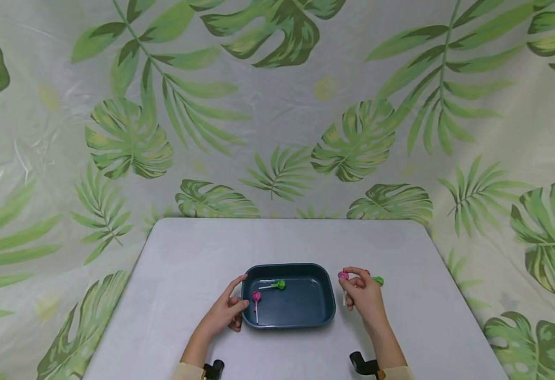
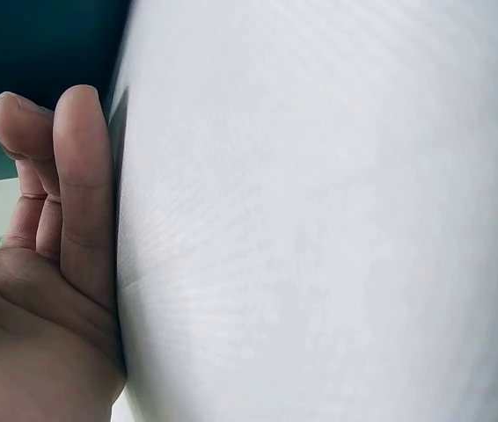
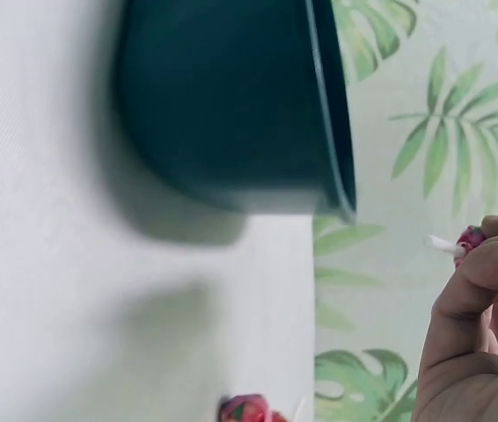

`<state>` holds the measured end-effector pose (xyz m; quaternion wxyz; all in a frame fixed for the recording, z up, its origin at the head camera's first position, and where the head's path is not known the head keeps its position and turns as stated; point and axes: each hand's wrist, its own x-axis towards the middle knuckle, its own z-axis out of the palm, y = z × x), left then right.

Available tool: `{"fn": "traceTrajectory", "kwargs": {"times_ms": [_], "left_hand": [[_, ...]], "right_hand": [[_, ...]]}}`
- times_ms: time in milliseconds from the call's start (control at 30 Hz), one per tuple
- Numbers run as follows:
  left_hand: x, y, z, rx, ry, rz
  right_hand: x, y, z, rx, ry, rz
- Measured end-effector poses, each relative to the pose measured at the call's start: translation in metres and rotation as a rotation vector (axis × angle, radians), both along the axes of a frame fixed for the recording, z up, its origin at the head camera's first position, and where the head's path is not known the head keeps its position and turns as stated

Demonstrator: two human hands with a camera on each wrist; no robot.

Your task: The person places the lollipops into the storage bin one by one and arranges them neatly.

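Observation:
A dark blue tray (image 1: 289, 319) stands on the table. Inside its left part lie a green lollipop (image 1: 281, 284) and a pink lollipop (image 1: 256, 296). My left hand (image 1: 225, 311) is at the tray's left side, forefinger and thumb touching the rim; the left wrist view shows its other fingers loosely bent by the tray wall. Just right of the tray, my right hand (image 1: 364, 295) pinches another pink lollipop (image 3: 469, 237) by its wrapped head, its white stick pointing down in the head view. Behind that hand, another green lollipop (image 1: 378, 280) is partly hidden.
A reddish lollipop (image 3: 245, 409) lies on the table near the right hand, mostly hidden in the head view. The white table (image 1: 201, 240) ends at a leaf-patterned curtain (image 1: 277, 132). Dark wrist devices (image 1: 364, 364) sit on both wrists.

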<state>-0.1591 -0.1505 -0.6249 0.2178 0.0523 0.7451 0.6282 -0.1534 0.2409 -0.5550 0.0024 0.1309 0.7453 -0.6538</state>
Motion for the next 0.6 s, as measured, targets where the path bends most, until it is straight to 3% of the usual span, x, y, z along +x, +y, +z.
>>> {"fn": "traceTrajectory", "kwargs": {"times_ms": [300, 600], "left_hand": [[0.0, 0.0, 0.0, 0.004, 0.001, -0.004], [0.0, 0.0, 0.001, 0.01, -0.015, -0.004]], "right_hand": [[0.001, -0.024, 0.012, -0.052, -0.026, 0.067], [-0.002, -0.045, 0.011, -0.066, -0.045, 0.108]]}}
